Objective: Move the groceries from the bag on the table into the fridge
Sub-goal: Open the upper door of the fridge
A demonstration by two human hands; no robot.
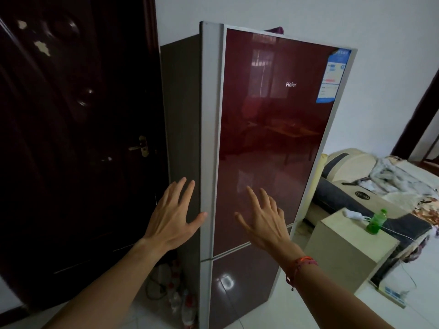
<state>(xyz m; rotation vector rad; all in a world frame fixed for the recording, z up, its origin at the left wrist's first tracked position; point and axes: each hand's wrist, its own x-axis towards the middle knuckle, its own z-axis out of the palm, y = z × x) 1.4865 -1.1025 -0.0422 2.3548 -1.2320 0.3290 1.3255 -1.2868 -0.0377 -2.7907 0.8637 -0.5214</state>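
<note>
A tall fridge (273, 129) with glossy dark-red doors and a silver frame stands straight ahead, both doors closed. My left hand (173, 217) is raised with its fingers spread beside the fridge's left front edge, thumb near the silver strip. My right hand (263, 217) is held up with straight, spread fingers in front of the lower part of the upper door; whether it touches the glass is unclear. Neither hand holds anything. No bag, table or groceries are in view.
A dark wooden door (71, 138) with a brass handle fills the left. Bottles (183, 302) and cables sit on the floor by the fridge's left side. To the right, a beige cabinet (344, 252) carries a green bottle (376, 222); behind it lies a cluttered sofa (380, 176).
</note>
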